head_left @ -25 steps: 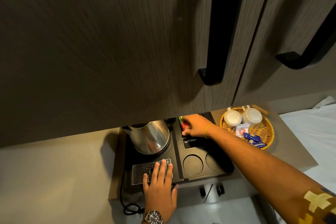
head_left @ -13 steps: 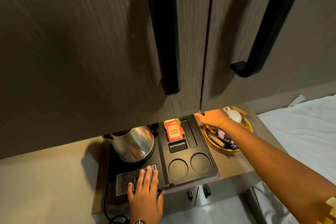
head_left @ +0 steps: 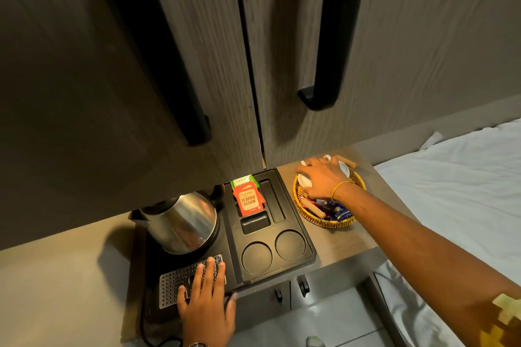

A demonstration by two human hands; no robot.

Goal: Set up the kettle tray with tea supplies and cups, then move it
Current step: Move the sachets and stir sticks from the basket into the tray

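Observation:
A black kettle tray [head_left: 307,245] sits on a low cabinet top. On its left half stands a steel kettle [head_left: 183,222], with a perforated metal grille [head_left: 174,283] in front. Red and green tea sachets [head_left: 248,200] lie in a back slot, and two round cup recesses [head_left: 290,245] are bare. My left hand [head_left: 207,307] lies flat on the grille and the tray's front edge. My right hand [head_left: 321,177] reaches into a wicker basket [head_left: 327,221], fingers spread over an upturned white cup [head_left: 304,180]; a second white cup [head_left: 344,167] is half hidden behind it.
Dark cupboard doors with long black handles [head_left: 327,65] overhang the back of the tray. Several sachets and paper sticks [head_left: 324,208] lie in the basket. A bed with a white sheet [head_left: 456,186] is on the right. The kettle cord [head_left: 146,338] trails off the front left.
My right hand left the tea sachets in the tray slot and moved right into the basket, over the white cups. My left hand stayed on the grille. The view shifted right.

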